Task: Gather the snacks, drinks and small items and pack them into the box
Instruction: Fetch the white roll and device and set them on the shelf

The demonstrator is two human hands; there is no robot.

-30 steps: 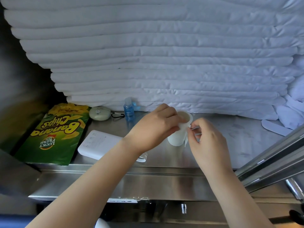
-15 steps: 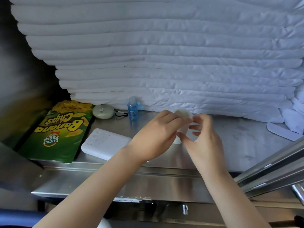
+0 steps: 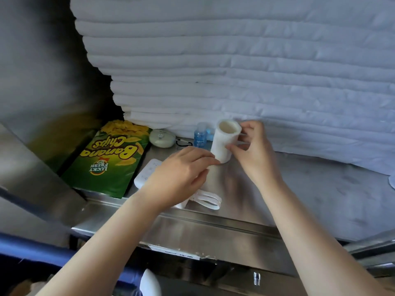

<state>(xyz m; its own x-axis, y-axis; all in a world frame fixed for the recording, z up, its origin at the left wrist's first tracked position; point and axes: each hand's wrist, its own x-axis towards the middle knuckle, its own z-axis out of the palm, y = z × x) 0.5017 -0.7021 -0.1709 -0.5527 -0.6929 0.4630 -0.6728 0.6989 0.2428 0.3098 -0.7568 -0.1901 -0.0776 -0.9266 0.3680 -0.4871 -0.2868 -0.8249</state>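
A white cup-like cylinder [image 3: 224, 139] stands tilted on the steel counter [image 3: 299, 193], its open mouth facing me. My right hand [image 3: 254, 150] grips its right side with thumb and fingers. My left hand [image 3: 181, 174] pinches its lower left edge. A green Banana Chips bag [image 3: 111, 161] lies flat at the left. Behind the bag's far end sit a pale round case [image 3: 161, 138] with a black clip and a small blue bottle [image 3: 200, 136]. A white flat device [image 3: 147, 174] lies partly under my left hand. No box is in view.
A tall stack of white folded fabric [image 3: 256, 71] fills the back of the counter. A looped white strap [image 3: 208, 200] lies near the front edge. A metal wall [image 3: 32, 167] closes the left side, and metal rails [image 3: 376, 251] run at the lower right.
The cup now stands taller and tilted between both hands. My left hand has slid from its rim to its base. The camera has swung right, shifting everything left.
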